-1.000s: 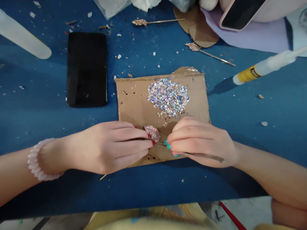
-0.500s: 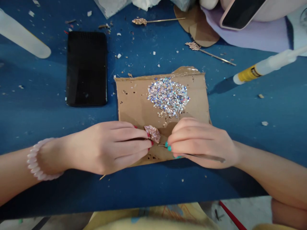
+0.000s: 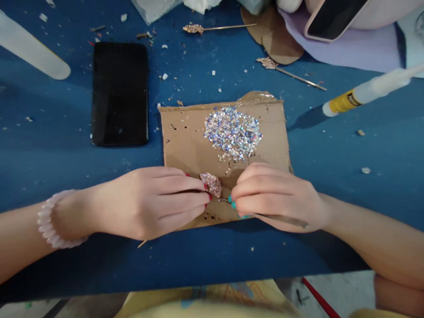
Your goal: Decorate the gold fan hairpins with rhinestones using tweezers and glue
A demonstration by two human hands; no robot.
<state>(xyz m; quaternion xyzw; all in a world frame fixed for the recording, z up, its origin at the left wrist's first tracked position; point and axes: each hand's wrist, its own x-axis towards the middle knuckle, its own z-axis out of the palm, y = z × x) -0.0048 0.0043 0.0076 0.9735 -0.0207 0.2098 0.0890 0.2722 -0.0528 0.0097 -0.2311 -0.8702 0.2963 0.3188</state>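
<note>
My left hand [image 3: 155,201] is closed, its fingertips pinching a pink glittering ornament [image 3: 212,184] over the cardboard [image 3: 185,150]. A thin gold stick [image 3: 141,244] pokes out beneath that hand, seemingly the ornament's stem; its middle is hidden. Between the fingers of my right hand [image 3: 278,196] are metal tweezers [image 3: 285,219], their tips just right of and below the ornament. Whether the tips hold a chip is too small to tell. Above both hands, a pile of shiny blue, white and pink chips [image 3: 233,132] lies on the cardboard.
A black phone [image 3: 119,93] lies left of the cardboard. Two glittering gold sticks, one upper [image 3: 228,27] and one lower [image 3: 300,79], rest at the back. On the right a white-and-yellow glue bottle [image 3: 347,100] juts in; another white tube [image 3: 36,51] is at upper left.
Both hands stay almost in place. The tweezers have tilted slightly in my right hand, their back end shifting a little left and down.
</note>
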